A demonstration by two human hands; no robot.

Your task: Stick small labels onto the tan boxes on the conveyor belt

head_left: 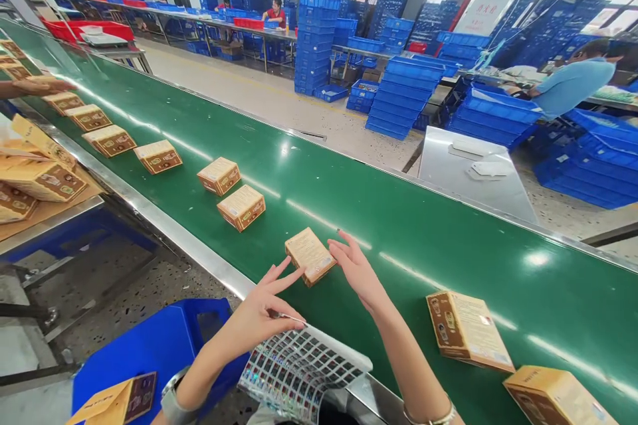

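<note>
On the green belt (399, 226), a box (310, 255) lies flat, long axis pointing away.

My left hand (262, 309) reaches forward from the near left, wrist bent, index and middle fingers stretched out, thumb and ring finger pinched together. My right hand (356, 272) lies further right, palm turned left, fingers loosely extended, forearm bare.
</note>
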